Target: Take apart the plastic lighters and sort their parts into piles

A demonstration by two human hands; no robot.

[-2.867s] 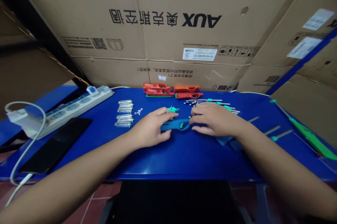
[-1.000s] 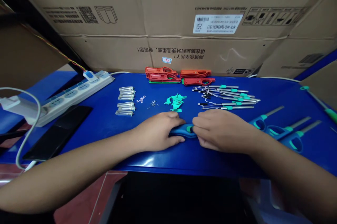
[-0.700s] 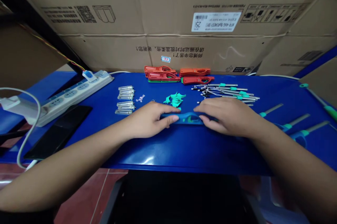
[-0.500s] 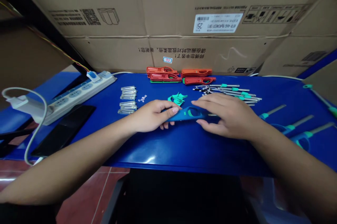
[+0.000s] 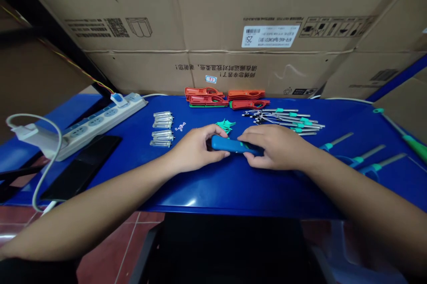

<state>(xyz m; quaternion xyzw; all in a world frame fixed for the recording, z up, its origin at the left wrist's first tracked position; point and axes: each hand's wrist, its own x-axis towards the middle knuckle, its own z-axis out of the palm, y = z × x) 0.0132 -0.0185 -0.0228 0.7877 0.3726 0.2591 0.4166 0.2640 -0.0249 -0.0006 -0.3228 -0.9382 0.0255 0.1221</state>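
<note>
Bare hands (image 5: 196, 150) and bare forearms (image 5: 126, 197); plain black cloth (image 5: 40, 270) shows beneath the left forearm, near left.

It seems a small assembly workshop: the blue table (image 5: 187, 190) carries sorted red casings (image 5: 202, 98) and wired metal tubes (image 5: 290, 110).

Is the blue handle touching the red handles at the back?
Apart: the head view shows blue table between the blue handle and the red handles.

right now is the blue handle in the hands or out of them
In them: the left hand grips one end of the blue handle and the right hand covers the other.
</note>
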